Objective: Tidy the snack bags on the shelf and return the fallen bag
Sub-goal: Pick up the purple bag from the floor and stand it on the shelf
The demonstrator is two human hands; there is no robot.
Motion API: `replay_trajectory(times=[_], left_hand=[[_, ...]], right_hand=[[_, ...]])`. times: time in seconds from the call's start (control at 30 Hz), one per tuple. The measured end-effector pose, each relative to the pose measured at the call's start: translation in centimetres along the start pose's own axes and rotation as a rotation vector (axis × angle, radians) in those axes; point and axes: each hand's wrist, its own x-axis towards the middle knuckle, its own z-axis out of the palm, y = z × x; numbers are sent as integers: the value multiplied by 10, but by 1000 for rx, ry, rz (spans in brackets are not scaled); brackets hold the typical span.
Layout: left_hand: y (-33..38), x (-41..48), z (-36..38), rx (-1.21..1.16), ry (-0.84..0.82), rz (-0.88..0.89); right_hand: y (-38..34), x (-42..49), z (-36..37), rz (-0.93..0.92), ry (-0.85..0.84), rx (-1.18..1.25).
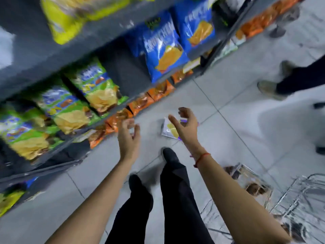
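A pale bag with purple edges and a yellow chip picture [169,129] lies flat on the grey floor tiles in front of the shelf. My right hand [185,125] hovers over it with fingers spread, holding nothing and hiding part of the bag. My left hand [129,136] is stretched out to the left of the bag, fingers apart and empty. Green bags [98,88] stand on the middle shelf at left. Blue bags [163,48] stand further right, beyond an empty gap [126,71] between them. Orange bags [140,103] line the lowest shelf.
Yellow bags [70,16] sit on the upper shelf. A wire shopping cart [284,196] stands at the lower right. Another person's legs and shoes [274,85] are on the floor at the right. My own legs in black trousers [168,191] are below my hands.
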Motion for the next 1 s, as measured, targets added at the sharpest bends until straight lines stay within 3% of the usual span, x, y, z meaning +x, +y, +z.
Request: replay_trajectory(times=[0.3, 0.4, 0.47, 0.67, 0.8, 0.9, 1.0], left_hand=[[-216, 46, 190, 536, -632, 53], [-264, 85, 250, 637, -752, 77], [-287, 115, 291, 704, -776, 144], [-317, 185, 381, 881, -789, 322], [-350, 225, 406, 1096, -1032, 149], [-363, 231, 406, 1070, -1137, 60], [-370, 228, 393, 931, -1183, -104]], right_hand=[[292, 74, 18, 543, 96, 69], [369, 91, 48, 823, 26, 153], [412, 107, 69, 905, 0, 213], [458, 161, 102, 1024, 115, 699], [476, 188, 121, 1032, 167, 934], [479, 196, 124, 1025, 111, 870], [472, 195, 126, 1003, 157, 875]])
